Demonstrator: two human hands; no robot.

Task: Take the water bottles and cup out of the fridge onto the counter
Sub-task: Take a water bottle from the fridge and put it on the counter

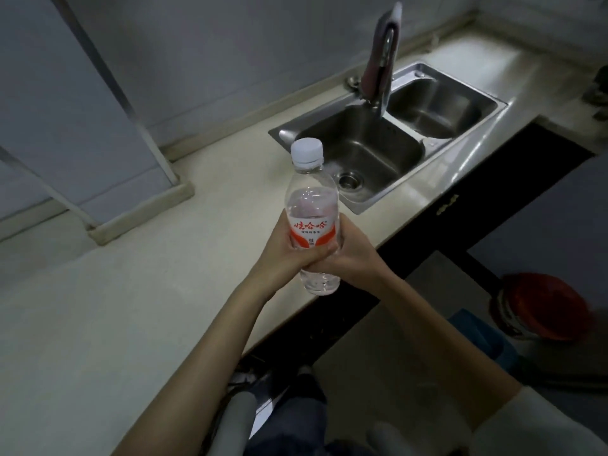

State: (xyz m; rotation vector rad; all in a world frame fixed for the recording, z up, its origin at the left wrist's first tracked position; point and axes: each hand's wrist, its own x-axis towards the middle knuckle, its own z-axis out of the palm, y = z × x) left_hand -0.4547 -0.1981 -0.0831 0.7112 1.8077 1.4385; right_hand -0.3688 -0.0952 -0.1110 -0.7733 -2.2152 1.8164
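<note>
Both hands, left hand and right hand, fingers wrapped round clear plastic water bottle with white cap, upright above near edge of pale tabletop. Risk: set too near edge, bottle could topple off.

A stainless double-basin sink is sitting in the pale worktop, a cloth hanging over its tap. Below the edge, a red-lidded container is standing on the floor beside a blue object.
</note>
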